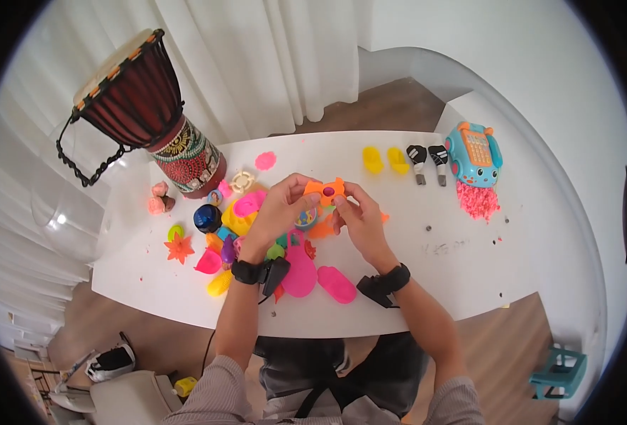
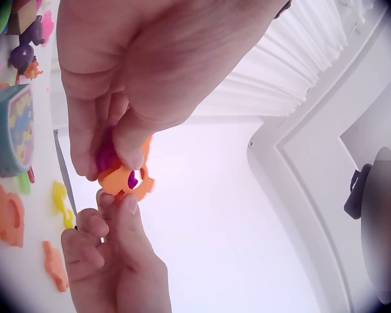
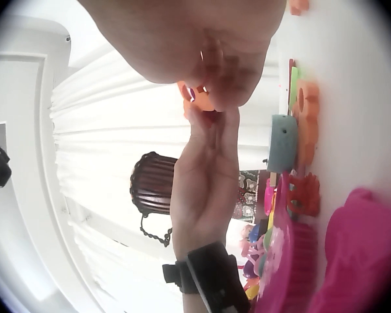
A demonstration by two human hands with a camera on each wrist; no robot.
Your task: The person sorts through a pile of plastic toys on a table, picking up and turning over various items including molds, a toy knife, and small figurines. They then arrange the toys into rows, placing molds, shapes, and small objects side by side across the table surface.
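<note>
Above the table, both hands hold an orange plastic toy (image 1: pixel 336 187) with notched edges and a purple centre. My left hand (image 1: pixel 274 209) pinches its left side between thumb and fingers. On the opposite side, the thumb and fingers of my right hand (image 1: pixel 363 223) grip it. A purple part (image 2: pixel 106 156) shows beside the orange in the left wrist view, under the left fingers. In the right wrist view the right hand (image 3: pixel 202 45) covers much of the toy. Below the hands lie a round blue toy (image 2: pixel 10 130) and orange pieces (image 1: pixel 320 228).
Colourful toys crowd the table's left half, including a pink paddle-shaped piece (image 1: pixel 299 273), a pink slipper-like piece (image 1: pixel 337 285) and a dark blue ball (image 1: pixel 208 218). A tall drum (image 1: pixel 186 152) stands at back left. At right are yellow shoes (image 1: pixel 373 160) and a toy telephone (image 1: pixel 475 159).
</note>
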